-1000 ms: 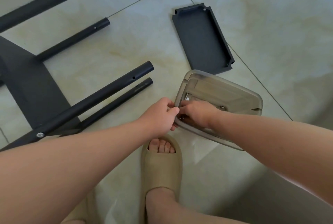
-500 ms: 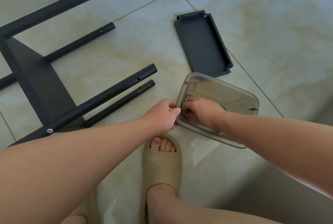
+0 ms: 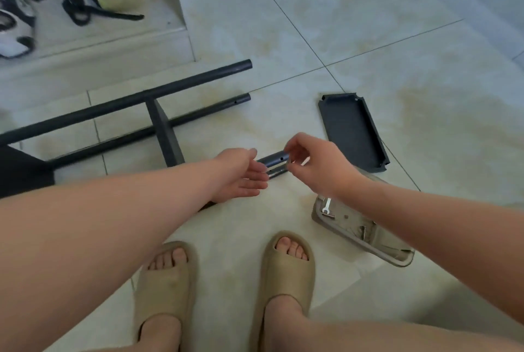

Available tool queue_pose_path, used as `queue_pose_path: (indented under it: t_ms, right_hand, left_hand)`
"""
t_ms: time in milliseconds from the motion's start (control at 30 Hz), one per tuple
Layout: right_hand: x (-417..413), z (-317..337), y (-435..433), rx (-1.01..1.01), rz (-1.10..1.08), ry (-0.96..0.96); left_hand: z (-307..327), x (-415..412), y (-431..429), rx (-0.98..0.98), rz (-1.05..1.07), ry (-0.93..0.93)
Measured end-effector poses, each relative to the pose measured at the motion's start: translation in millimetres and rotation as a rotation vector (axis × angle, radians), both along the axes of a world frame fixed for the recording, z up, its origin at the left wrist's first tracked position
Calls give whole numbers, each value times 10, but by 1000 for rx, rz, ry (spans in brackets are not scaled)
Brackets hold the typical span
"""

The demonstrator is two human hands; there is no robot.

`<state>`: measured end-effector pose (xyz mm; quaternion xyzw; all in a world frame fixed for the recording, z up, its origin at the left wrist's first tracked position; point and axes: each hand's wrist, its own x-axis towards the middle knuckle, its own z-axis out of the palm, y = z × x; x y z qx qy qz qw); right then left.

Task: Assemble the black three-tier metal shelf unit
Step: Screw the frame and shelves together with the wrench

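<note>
The partly built black shelf frame lies on its side on the tiled floor, with long poles (image 3: 158,91) and one shelf panel (image 3: 166,136) standing on edge between them. Two nearer pole ends (image 3: 273,159) point right, between my hands. My left hand (image 3: 241,176) hovers beside them, palm open and fingers straight. Right at the upper pole's tip, my right hand (image 3: 314,164) pinches something small, hidden by its curled fingers. A loose black shelf tray (image 3: 353,130) lies to the right.
A clear plastic box (image 3: 397,259) under my right forearm holds a small wrench (image 3: 327,205) and screws. Both feet in beige slides (image 3: 286,269) stand below the hands. A raised ledge at the upper left carries shoes (image 3: 15,28) and bags.
Both hands left the plastic box and moved up to the pole ends. My left hand opened. The view tilted up, showing both feet and the ledge.
</note>
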<state>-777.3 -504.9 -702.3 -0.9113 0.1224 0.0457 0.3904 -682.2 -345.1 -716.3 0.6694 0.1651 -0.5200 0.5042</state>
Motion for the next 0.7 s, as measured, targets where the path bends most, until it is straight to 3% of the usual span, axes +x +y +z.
queue_pose_path:
  t_ms: [167, 333, 567, 700]
  right_hand:
    - [346, 194, 620, 87, 73, -34]
    - [609, 112, 993, 92, 71, -61]
    - [884, -380, 1271, -201, 400, 206]
    - [1031, -648, 1446, -303, 569, 318]
  left_hand:
    - [232, 206, 468, -191, 160, 132]
    - [86, 444, 961, -173, 230, 178]
    - [-299, 796, 1431, -192, 405, 93]
    - [-529, 986, 1596, -193, 468, -88]
